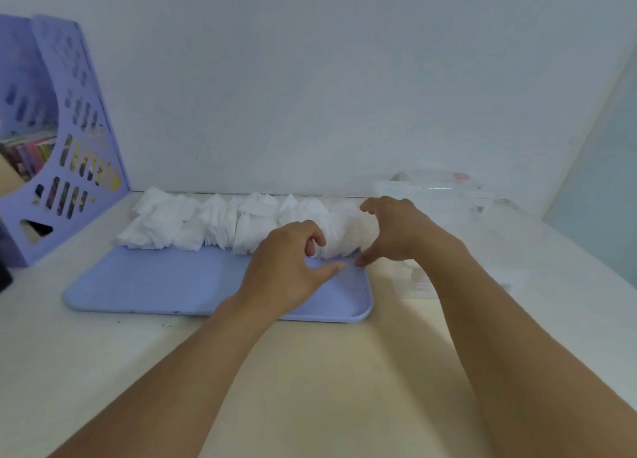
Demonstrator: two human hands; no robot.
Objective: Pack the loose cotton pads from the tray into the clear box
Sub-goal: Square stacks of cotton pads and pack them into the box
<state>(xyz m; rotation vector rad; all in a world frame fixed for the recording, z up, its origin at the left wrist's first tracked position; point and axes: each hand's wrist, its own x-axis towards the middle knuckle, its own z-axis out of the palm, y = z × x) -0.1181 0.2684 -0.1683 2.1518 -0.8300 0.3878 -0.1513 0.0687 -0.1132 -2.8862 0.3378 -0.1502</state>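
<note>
Head view, looking down at a pale counter against a white wall. Blue tray sat at centre, long side left to right. Loose white cotton pads were heaped in a row along the tray's 12 o'clock edge, running from its 10 o'clock corner across to about 1 o'clock, some spilling past the rim toward the wall.

Both bare forearms reached in from 6 o'clock. Left hand was over the tray's right part, index finger stretched out flat toward 3 o'clock, other fingers curled at the near edge of the pad heap; whether they actually gripped any pad, cannot tell. Right hand was at the 3 o'clock end of the heap, fingers arched and spread over the last pads, thumb pointing down to the tray rim; released look, nothing clearly grasped. The left index tip and right thumb tip sat just beside each other.

Clear box stood at 2 o'clock from the tray, near the wall, behind the right hand; blurry, contents hard to read. Another clear plastic piece lay on the counter just right of the tray, partly hidden by the right forearm.

Purple file holder stood at 10 o'clock, with colourful books inside.
</note>
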